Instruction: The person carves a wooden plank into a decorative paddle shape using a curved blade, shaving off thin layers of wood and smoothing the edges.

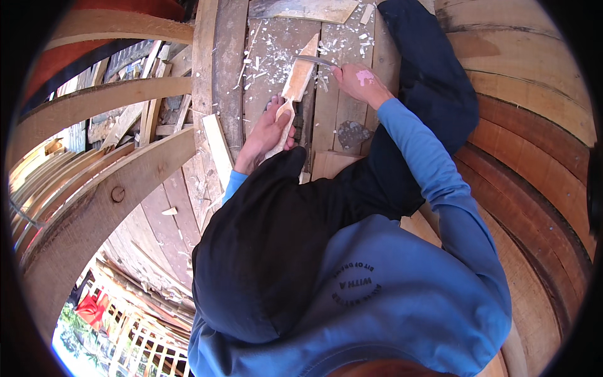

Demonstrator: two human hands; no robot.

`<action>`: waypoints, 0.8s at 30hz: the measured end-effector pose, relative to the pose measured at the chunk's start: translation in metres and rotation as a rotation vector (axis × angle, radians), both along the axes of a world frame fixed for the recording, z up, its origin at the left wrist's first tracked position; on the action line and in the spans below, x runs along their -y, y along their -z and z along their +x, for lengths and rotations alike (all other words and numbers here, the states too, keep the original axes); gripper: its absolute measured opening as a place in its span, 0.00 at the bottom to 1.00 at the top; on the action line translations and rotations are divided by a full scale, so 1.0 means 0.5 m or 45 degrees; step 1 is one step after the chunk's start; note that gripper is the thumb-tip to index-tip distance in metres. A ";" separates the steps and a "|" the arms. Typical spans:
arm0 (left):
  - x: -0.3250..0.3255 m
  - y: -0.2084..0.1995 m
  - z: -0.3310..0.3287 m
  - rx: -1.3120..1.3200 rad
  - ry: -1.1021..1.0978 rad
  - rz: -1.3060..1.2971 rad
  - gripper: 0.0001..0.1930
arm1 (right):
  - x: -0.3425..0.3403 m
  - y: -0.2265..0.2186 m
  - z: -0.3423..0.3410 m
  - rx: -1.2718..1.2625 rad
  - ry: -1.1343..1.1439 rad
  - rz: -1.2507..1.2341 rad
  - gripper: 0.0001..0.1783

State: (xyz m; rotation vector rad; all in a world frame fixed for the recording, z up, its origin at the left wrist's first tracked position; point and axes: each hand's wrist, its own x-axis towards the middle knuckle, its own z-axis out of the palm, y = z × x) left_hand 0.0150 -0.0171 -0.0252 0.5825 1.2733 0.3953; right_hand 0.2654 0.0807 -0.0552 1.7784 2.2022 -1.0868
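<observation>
A pale piece of wood [299, 78], broad with a pointed far end and a narrow handle, slants away from me just above the floorboards. My left hand [270, 131] is closed around its handle, near my bent knee. In my right hand [359, 83] is a knife [316, 60], its curved blade lying across the broad part of the wood below the tip. The knife's handle is hidden within my fingers.
Pale wood shavings [270, 60] litter the floorboards around the work. A grey stone [353, 135] lies near my right leg, and a loose wooden strip [218, 149] to the left. Curved wooden ribs [113, 188] rise at the left, curved planks [534, 144] at the right.
</observation>
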 end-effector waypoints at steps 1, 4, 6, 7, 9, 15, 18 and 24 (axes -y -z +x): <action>-0.001 -0.005 0.004 -0.005 -0.010 -0.016 0.28 | -0.001 0.002 -0.001 0.029 0.013 0.012 0.32; -0.002 -0.004 0.011 -0.011 -0.013 0.008 0.28 | 0.065 -0.025 -0.027 -0.104 -0.156 0.038 0.32; 0.005 0.009 0.008 -0.041 0.008 0.094 0.29 | 0.054 -0.044 -0.025 -0.064 -0.144 -0.011 0.31; 0.008 0.015 0.004 -0.056 0.018 0.137 0.29 | 0.041 -0.034 -0.027 -0.047 -0.130 -0.009 0.30; -0.001 0.014 -0.018 0.048 0.012 0.015 0.29 | 0.051 -0.044 -0.046 -0.067 -0.055 0.045 0.30; 0.008 -0.034 0.011 -0.073 -0.012 0.020 0.23 | 0.057 -0.019 -0.017 -0.012 0.067 -0.006 0.33; 0.018 -0.024 0.001 -0.065 -0.028 0.016 0.21 | 0.027 -0.008 -0.008 -0.005 0.004 0.035 0.33; 0.002 -0.018 -0.014 -0.096 0.117 0.048 0.22 | 0.027 -0.024 -0.033 -0.019 0.024 -0.041 0.32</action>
